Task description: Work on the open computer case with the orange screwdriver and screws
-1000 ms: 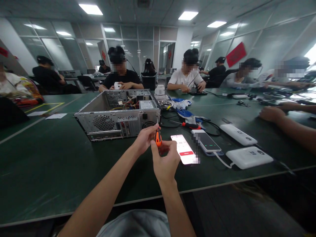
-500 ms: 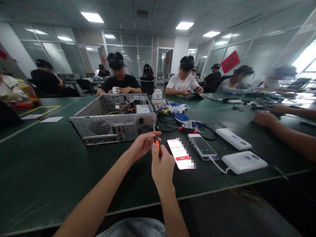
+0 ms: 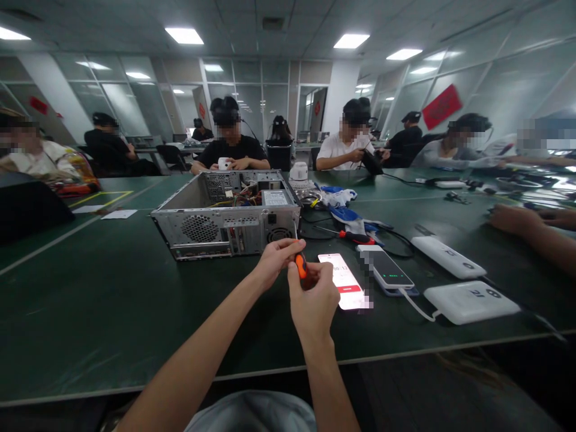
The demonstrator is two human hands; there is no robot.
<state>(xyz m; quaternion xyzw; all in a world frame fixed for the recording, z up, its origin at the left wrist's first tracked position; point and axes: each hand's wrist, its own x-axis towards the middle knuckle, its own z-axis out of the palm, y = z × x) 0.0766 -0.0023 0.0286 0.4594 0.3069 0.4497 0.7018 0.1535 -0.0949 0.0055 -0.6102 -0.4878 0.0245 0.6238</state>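
An orange-and-black screwdriver (image 3: pixel 300 265) is between my hands, its thin shaft pointing up and away toward the right rear edge of an open computer case (image 3: pixel 243 247). My right hand (image 3: pixel 314 297) is closed around the handle. Closer to the shaft, my left hand (image 3: pixel 273 263) pinches the front part of the same tool. Whether the tip touches the case cannot be made out. Inside the case, loose wires and a power supply (image 3: pixel 275 198) show. A lit phone (image 3: pixel 348 288) with a timer on its screen lies just right of my right hand.
A red-and-black screwdriver (image 3: pixel 355 237), blue-and-white gloves (image 3: pixel 346 216) and a small white fan (image 3: pixel 299 172) lie right of the case. Farther right are a second phone (image 3: pixel 387 267) on a cable and white power banks (image 3: pixel 470 302). Several people sit around the green table (image 3: pixel 112 300).
The view has swung slightly left, so the scene sits farther right. My right hand has turned a little on the screwdriver handle, and both hands remain near the case's corner.
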